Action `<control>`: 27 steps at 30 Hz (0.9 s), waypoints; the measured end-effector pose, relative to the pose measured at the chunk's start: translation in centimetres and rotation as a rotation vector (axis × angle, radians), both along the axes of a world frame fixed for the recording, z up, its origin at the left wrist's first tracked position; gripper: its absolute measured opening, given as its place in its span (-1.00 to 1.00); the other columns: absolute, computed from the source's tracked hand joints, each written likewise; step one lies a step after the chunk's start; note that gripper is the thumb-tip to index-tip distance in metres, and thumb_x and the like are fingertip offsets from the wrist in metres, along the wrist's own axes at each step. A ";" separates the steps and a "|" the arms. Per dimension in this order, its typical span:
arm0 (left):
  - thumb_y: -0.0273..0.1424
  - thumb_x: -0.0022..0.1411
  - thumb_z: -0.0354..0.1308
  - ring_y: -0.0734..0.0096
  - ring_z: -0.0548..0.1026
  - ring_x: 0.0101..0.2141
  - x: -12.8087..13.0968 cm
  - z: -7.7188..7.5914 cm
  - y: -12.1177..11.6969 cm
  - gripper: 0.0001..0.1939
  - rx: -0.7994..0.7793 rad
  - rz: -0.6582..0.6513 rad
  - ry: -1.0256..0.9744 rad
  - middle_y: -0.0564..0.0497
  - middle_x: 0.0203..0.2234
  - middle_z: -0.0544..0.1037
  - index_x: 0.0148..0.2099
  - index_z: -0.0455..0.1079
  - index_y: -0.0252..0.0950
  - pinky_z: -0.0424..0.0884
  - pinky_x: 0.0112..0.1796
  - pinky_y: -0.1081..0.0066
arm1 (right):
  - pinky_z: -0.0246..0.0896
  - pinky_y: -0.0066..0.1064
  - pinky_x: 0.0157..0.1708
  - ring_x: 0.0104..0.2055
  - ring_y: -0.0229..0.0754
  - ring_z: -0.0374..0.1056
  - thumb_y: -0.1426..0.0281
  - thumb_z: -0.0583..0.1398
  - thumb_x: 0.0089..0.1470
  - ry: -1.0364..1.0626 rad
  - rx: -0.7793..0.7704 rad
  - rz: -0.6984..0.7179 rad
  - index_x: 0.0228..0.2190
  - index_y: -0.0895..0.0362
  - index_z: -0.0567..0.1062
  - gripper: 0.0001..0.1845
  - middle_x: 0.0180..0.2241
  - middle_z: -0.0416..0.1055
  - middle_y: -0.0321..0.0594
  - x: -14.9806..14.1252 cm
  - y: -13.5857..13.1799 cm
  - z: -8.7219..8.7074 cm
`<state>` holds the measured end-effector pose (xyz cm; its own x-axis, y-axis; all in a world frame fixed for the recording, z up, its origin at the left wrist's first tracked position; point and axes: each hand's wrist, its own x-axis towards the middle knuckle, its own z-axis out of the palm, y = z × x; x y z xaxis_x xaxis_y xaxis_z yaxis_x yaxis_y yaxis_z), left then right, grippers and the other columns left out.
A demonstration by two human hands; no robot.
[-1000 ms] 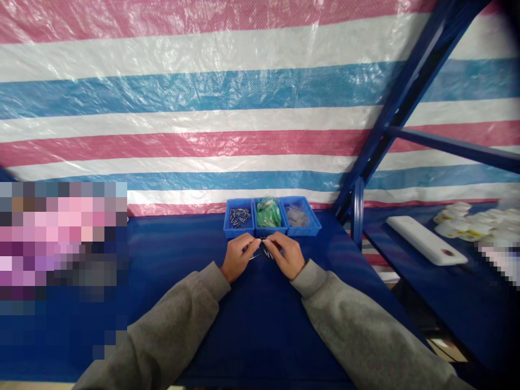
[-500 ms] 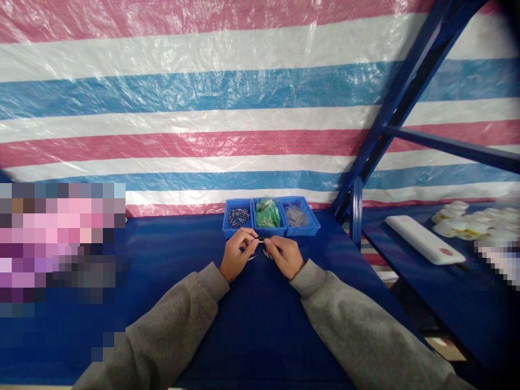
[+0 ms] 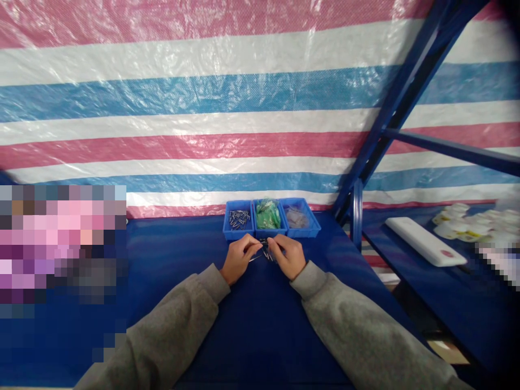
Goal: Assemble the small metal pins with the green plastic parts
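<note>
Metal pins point(image 3: 265, 251) form a small dark cluster between the person's hands, low over the blue table point(image 3: 170, 244). The left hand point(image 3: 239, 259) is closed in a pinch, its thumb and fingers gripping a thin pin whose end pokes out toward the lower right. The right hand point(image 3: 287, 256) is curled, with its fingertips point(image 3: 270, 245) at the cluster, but the fingers hide too much to tell whether it grips anything. Gray sleeves point(image 3: 174, 319) cover both forearms, which rest toward the near edge of the table.

Just beyond the hands, three blue plastic bins stand side by side. The left bin point(image 3: 238, 234) holds loose metal pins, the middle bin point(image 3: 268, 232) holds green packets point(image 3: 267, 214), and the right bin point(image 3: 301, 232) holds a clear bag point(image 3: 296, 218) of grayish contents. A striped pink, white and blue tarp point(image 3: 203, 108) hangs behind them. To the right, a blue steel frame point(image 3: 406, 92) rises beside a lower blue shelf point(image 3: 467, 303). That shelf carries a long white box point(image 3: 424, 241) with a red oval mark point(image 3: 446, 253) and a heap of white and yellow rolls point(image 3: 459, 227), whose markings are too small to read. A pixelated patch point(image 3: 60, 244) hides part of the table's left side.
</note>
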<state>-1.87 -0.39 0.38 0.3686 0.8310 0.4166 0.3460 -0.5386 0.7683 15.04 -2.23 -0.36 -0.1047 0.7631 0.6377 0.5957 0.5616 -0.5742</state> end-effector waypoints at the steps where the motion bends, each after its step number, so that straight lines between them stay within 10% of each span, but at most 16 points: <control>1: -0.28 0.22 0.02 0.56 0.35 -0.52 0.0 0.0 0.0 -0.76 -0.004 -0.007 0.010 0.08 -0.56 0.40 -0.37 0.35 -0.35 0.27 -0.43 0.54 | 0.10 -0.44 -0.44 -0.53 -0.28 0.22 0.27 -0.04 0.20 0.010 0.003 -0.003 -0.60 0.13 0.36 -0.59 -0.60 0.30 -0.25 0.0 0.0 0.0; 13: -0.26 0.17 0.08 0.60 0.31 -0.65 -0.1 -0.2 0.1 -0.76 -0.081 -0.001 -0.096 0.14 -0.67 0.41 -0.20 0.32 -0.32 0.25 -0.54 0.57 | 0.16 -0.44 -0.41 -0.47 -0.25 0.28 0.29 -0.01 0.17 -0.010 -0.025 0.092 -0.45 0.13 0.42 -0.70 -0.51 0.36 -0.22 -0.3 -0.2 0.0; 27: -0.24 0.23 -0.02 0.61 0.27 -0.67 -0.2 -0.1 0.0 -0.62 0.036 0.109 0.042 0.14 -0.76 0.30 -0.55 0.30 -0.34 0.23 -0.54 0.56 | 0.16 -0.45 -0.43 -0.48 -0.26 0.29 0.28 0.01 0.17 -0.013 -0.037 0.137 -0.45 0.12 0.42 -0.72 -0.51 0.37 -0.23 -0.5 -0.3 0.1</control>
